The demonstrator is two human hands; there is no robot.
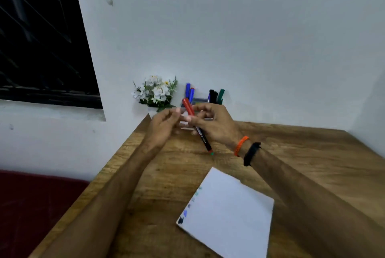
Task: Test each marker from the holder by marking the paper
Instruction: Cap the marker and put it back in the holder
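Observation:
A red-capped marker (188, 107) with a dark barrel slants above the far part of the wooden table (166, 166), cap up. My right hand (214, 124) grips its barrel below the cap. My left hand (164, 124) hovers just left of the cap, fingers loosely curled and holding nothing. Behind my hands stands the clear holder (198, 101), mostly hidden, with blue markers (188, 90), a black marker (212, 96) and a green marker (220, 96) sticking up. The white paper (229, 216) lies near the front of the table, with several colour marks (187, 209) along its left edge.
A small pot of white flowers (155, 93) stands against the wall, left of the holder. The table's left edge runs diagonally, with a dark red seat (31, 205) below it. A dark window (41, 38) fills the upper left.

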